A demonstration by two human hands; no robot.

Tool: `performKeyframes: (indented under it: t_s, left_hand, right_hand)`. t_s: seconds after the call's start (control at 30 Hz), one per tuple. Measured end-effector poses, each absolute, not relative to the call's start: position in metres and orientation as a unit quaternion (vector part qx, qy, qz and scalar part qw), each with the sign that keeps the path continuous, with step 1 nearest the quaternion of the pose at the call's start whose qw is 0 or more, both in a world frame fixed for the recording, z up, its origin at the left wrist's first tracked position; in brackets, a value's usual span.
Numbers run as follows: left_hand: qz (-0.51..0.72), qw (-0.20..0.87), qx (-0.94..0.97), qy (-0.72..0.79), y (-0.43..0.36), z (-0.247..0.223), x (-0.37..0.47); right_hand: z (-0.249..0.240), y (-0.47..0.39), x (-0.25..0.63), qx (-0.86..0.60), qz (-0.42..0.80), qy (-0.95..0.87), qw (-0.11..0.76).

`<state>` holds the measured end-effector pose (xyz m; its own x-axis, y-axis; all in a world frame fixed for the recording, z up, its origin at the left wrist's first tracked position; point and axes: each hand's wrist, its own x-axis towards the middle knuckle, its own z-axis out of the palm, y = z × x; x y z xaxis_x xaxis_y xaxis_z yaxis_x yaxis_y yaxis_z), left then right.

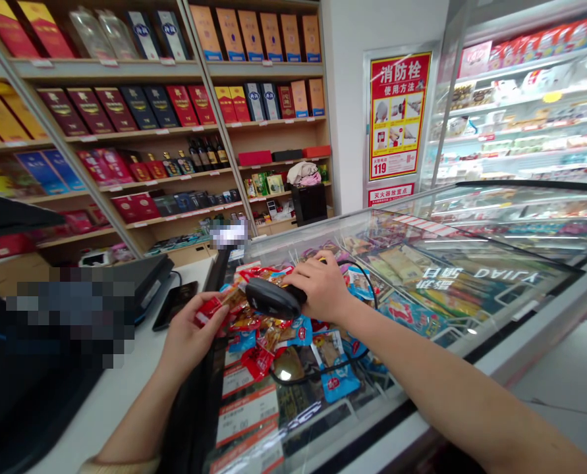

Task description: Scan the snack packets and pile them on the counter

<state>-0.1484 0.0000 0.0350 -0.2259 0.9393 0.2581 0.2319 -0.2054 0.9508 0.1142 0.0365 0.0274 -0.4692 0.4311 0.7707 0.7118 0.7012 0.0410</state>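
Note:
A black handheld scanner [273, 297] is held in my right hand [323, 286], its head pointing left over a pile of small snack packets. Fingers of my left hand [189, 329] pinch a red packet [209, 309] at the pile's left edge, close to the scanner head. Red, blue and clear packets [258, 355] lie heaped on the glass top of a freezer [352, 421]. The scanner's black cable [317, 376] loops across the packets and glass. One blue and clear packet [333, 368] lies nearer to me.
A black phone [175, 304] lies on the white counter [125, 395] at the left, beside dark checkout equipment [152, 283]. Shelves of boxed goods [162, 135] stand behind. A lit refrigerated display [530, 112] is at the right. Price labels [248, 411] show under the glass.

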Motion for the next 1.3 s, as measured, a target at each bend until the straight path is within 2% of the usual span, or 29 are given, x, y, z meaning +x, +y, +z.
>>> performKeyframes:
  t_s: [0.4,0.73,1.3]
  left_hand:
    - [0.669,0.177,0.512,0.508,0.0018,0.0338,-0.1483]
    - [0.674,0.234,0.479,0.512,-0.0008,0.0364,-0.1431]
    - [0.659,0.240,0.515,0.492,0.0017,0.0321,-0.1462]
  right_hand:
    - [0.0251,0.0382,0.1148,-0.360,-0.179,-0.838,0.370]
    - [0.0269,0.0358,0.1137,-0.370,-0.166,-0.843,0.354]
    - [0.0269,0.0341,0.1115,-0.370,-0.139,-0.845,0.360]
